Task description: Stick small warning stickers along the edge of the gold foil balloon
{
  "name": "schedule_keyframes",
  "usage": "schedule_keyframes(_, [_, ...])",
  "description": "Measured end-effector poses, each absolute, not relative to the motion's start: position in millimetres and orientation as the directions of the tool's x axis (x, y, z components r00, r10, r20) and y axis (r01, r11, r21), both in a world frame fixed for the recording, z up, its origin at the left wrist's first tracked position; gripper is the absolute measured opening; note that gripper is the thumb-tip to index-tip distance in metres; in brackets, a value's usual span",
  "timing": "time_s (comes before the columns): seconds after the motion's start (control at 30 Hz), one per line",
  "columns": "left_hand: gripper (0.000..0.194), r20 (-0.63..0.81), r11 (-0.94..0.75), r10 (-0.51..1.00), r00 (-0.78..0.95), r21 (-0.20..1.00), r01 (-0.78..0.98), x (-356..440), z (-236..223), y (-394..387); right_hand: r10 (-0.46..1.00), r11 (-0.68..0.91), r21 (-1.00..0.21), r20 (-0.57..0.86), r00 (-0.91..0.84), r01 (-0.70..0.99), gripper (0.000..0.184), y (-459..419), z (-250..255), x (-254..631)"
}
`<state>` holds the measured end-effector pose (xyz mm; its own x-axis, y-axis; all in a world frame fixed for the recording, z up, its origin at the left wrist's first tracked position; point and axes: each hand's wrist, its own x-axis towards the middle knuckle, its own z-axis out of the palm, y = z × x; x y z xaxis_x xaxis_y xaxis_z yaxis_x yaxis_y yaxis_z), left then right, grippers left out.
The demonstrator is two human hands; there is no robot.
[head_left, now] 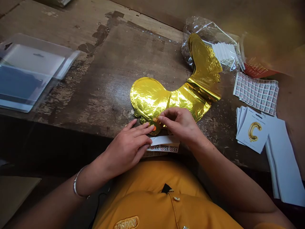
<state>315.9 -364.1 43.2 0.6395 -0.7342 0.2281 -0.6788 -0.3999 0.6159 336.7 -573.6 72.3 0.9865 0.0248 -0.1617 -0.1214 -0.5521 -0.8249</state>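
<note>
A gold foil balloon [150, 95], flat and curved, lies at the table's front edge. My left hand [131, 143] rests palm down, its outer fingertips on the balloon's scalloped edge beside a small orange spot [153, 128]. Between its index finger and thumb is the left end of a label strip [165, 148] printed with CE marks, which extends past the table edge. Thumb and index finger of my right hand [179, 124] are pinched together at the balloon's edge, just above the orange spot. What they pinch is too small to make out.
More gold foil balloons [205, 60] lie folded back behind, by a clear plastic bag [214, 35] with white sticks. On the right are a red basket [259, 67], a label sheet [256, 92] and printed balloon cards [252, 130]. Clear plastic sleeves [30, 70] lie at left.
</note>
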Motion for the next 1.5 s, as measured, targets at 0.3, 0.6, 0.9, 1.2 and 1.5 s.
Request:
schedule_keyframes(0.3, [0.015, 0.222, -0.407, -0.73, 0.646, 0.618, -0.672, 315, 43, -365, 0.052, -0.55, -0.83, -0.146, 0.988, -0.094, 0.016, -574, 73, 337])
schedule_keyframes(0.6, [0.015, 0.231, -0.405, -0.735, 0.637, 0.605, -0.686, 315, 43, -364, 0.051, -0.589, -0.804, -0.141, 0.989, -0.085, 0.015, -574, 68, 339])
schedule_keyframes(0.9, [0.015, 0.238, -0.394, -0.732, 0.639, 0.616, -0.682, 316, 43, -364, 0.035, -0.563, -0.826, -0.067, 0.997, -0.036, 0.013, -575, 75, 336])
schedule_keyframes(1.2, [0.015, 0.226, -0.41, -0.734, 0.64, 0.604, -0.684, 316, 45, -365, 0.131, -0.66, -0.747, -0.002, 0.991, 0.085, 0.011, -577, 75, 339])
schedule_keyframes(1.5, [0.016, 0.233, -0.407, -0.73, 0.643, 0.608, -0.682, 316, 45, -365, 0.143, -0.637, -0.768, -0.04, 0.989, 0.061, 0.012, -577, 68, 340])
